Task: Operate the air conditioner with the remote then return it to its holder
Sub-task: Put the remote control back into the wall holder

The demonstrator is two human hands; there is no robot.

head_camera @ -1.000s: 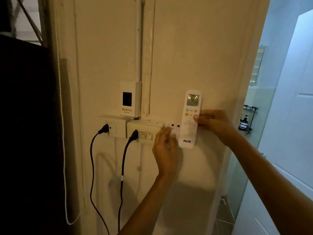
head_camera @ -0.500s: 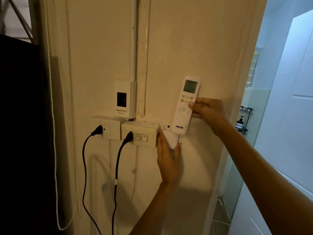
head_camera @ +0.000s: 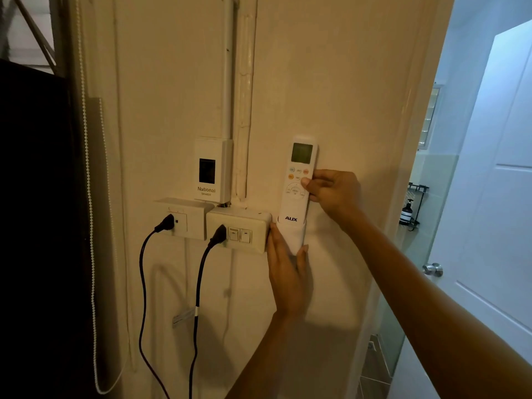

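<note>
Cream wall fills the view, with 2 plugs just left of the left hand and an open door beyond the right arm. The remote stands upright against the wall, its foot inside the holder or right at its mouth, hard to say how deep. Best play now: keep it straight, slide it down gently, brace the holder so it doesn't pull off the wall. The left hand lies flat and nearly fully open, fingers up beside and under the holder, steadying it. The right hand pinches the remote's right edge, thumb on the buttons, fingers curled behind.
</note>
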